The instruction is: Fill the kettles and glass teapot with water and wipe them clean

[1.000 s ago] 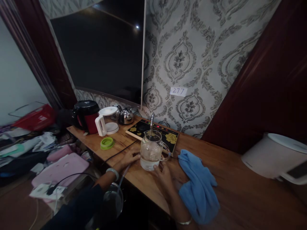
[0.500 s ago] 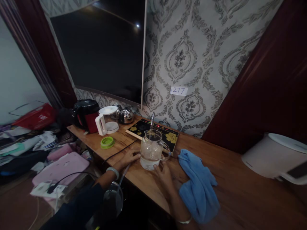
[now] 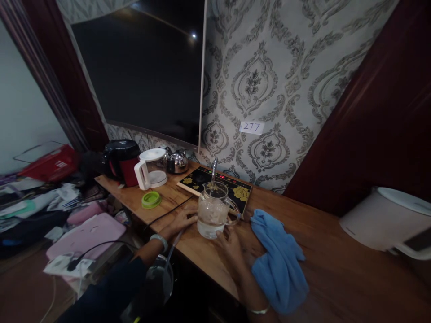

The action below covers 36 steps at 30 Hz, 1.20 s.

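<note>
A clear glass pitcher [image 3: 211, 219] with water and bubbles inside stands on the wooden counter, its handle towards the right. My left hand [image 3: 183, 220] is against its left side, thumb at the glass and the other fingers partly hidden. On the right, my right hand [image 3: 231, 246] touches the lower wall below the handle, some fingers behind the glass. Together they hold the pitcher from both sides. A curved metal spout [image 3: 214, 168] rises over the pitcher's mouth from a black panel [image 3: 194, 178] with gold flowers and a lit red light.
Right of the pitcher lies a crumpled blue cloth [image 3: 278, 262]; a white kettle [image 3: 387, 220] stands farther right. On the left are a green ring-shaped lid [image 3: 151, 200], a white-handled glass jug [image 3: 157, 179], a red-black kettle [image 3: 126, 163] and a steel teapot [image 3: 178, 162]. A tube hangs over the counter's front edge.
The bubbles in the pitcher look different. The hands and the pitcher have stayed in place, with only a very slight shift of the whole view.
</note>
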Each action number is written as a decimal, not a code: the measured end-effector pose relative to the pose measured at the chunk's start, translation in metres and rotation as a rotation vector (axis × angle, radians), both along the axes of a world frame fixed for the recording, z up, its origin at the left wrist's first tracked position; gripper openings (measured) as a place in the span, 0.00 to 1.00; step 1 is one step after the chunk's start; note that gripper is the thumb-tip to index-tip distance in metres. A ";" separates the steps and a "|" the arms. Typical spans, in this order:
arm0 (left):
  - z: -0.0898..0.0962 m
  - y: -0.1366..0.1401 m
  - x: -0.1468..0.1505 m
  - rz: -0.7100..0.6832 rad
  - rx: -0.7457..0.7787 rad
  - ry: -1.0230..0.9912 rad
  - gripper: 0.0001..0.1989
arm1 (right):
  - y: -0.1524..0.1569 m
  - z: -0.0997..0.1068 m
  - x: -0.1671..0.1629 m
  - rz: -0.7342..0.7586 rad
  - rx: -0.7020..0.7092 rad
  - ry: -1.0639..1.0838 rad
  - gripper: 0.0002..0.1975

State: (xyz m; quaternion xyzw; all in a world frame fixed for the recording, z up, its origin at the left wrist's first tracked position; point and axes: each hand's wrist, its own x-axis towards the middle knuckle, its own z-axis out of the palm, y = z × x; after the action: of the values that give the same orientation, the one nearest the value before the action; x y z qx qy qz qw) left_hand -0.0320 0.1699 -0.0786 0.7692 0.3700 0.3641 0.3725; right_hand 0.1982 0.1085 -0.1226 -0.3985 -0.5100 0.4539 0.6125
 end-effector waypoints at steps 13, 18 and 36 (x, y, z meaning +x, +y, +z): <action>0.003 -0.001 0.000 -0.019 0.025 0.002 0.25 | -0.002 0.005 -0.001 -0.007 0.004 0.008 0.35; 0.000 0.003 -0.001 -0.002 0.043 0.033 0.25 | 0.000 0.002 0.000 -0.014 0.000 -0.006 0.35; -0.004 0.006 -0.002 0.023 0.037 0.037 0.25 | 0.000 -0.002 -0.001 -0.003 -0.014 0.037 0.36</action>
State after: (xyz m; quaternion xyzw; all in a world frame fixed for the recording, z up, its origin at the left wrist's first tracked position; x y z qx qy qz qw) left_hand -0.0339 0.1757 -0.0827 0.7784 0.3788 0.3608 0.3470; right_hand 0.1967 0.1082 -0.1242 -0.3950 -0.4949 0.4639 0.6195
